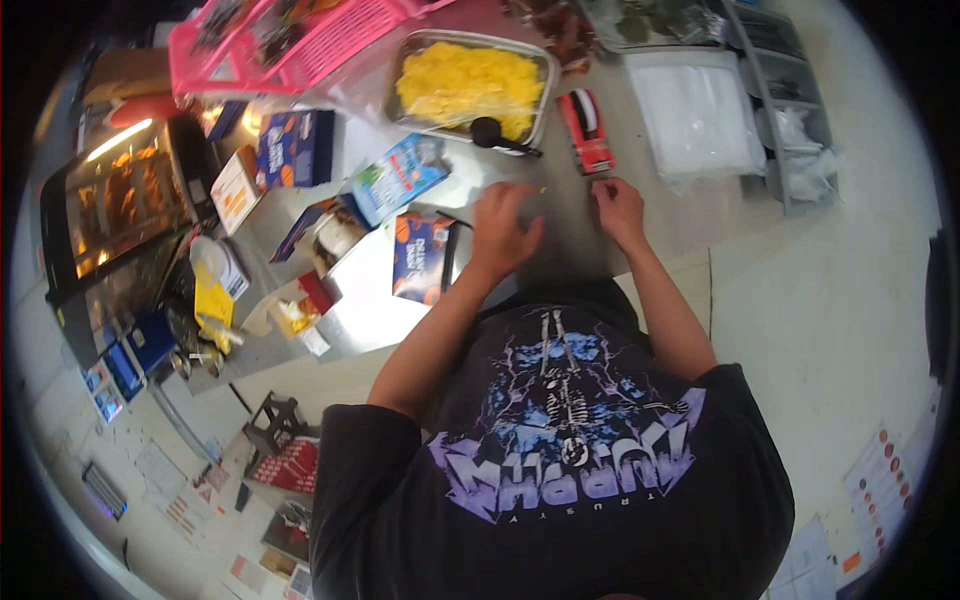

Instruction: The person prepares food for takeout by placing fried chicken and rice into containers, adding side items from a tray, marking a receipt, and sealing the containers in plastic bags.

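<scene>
My left hand (pixel 505 230) hovers over the steel table (pixel 565 245), its thumb apart from its fingers and nothing visible in it. Fingers curled together, my right hand (pixel 620 212) is just below a red tape dispenser (pixel 586 132) with a pale roll; whatever it pinches, if anything, is hidden. Ahead of my left hand sits a metal tray (pixel 552 82) of yellow shredded-looking food (pixel 468 82), partly under clear film, with a black-handled utensil (pixel 490 133) across its near edge. Beside my left wrist lies a dark blue and orange box (pixel 420 258).
A stack of clear plastic bags (pixel 695 120) lies at the right, next to a grey shelved rack (pixel 790 110). Left of the tray are a light blue pouch (pixel 400 178) and another dark blue box (pixel 295 148). A pink basket (pixel 330 45) and a lit food warmer (pixel 125 210) stand farther left.
</scene>
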Demonstrator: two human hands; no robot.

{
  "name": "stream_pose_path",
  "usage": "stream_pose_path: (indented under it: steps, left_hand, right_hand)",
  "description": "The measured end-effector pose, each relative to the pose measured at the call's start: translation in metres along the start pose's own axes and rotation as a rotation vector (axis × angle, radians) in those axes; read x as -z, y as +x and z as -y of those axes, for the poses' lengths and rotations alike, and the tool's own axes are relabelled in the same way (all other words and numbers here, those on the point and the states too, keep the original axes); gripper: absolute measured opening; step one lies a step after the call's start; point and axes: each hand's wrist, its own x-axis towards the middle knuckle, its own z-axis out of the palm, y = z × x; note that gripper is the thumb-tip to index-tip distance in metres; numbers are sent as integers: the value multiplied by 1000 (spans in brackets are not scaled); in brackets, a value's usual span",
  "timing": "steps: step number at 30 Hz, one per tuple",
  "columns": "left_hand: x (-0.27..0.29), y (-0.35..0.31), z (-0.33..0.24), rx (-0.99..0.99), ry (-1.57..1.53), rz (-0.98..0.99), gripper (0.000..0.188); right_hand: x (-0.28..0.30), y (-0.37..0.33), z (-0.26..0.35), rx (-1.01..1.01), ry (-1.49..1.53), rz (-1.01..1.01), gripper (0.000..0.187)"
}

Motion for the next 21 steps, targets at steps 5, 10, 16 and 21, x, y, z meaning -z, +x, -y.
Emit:
stream_pose_path:
  steps: [5, 10, 16, 21]
  left_hand:
    - [87, -107, 42, 610, 761, -135, 116]
    - [98, -117, 72, 879, 324, 47, 111]
    - [119, -113, 95, 755, -25, -62, 98]
    - [138, -120, 118, 897, -343, -1, 89]
  right_hand:
    - [-15, -58, 35, 81, 269, 233, 23]
    - [-70, -90, 82, 244, 362, 626, 20]
    - [-151, -93, 107, 361, 382, 694, 27]
    - [-185, -93, 120, 288, 541, 782, 35]
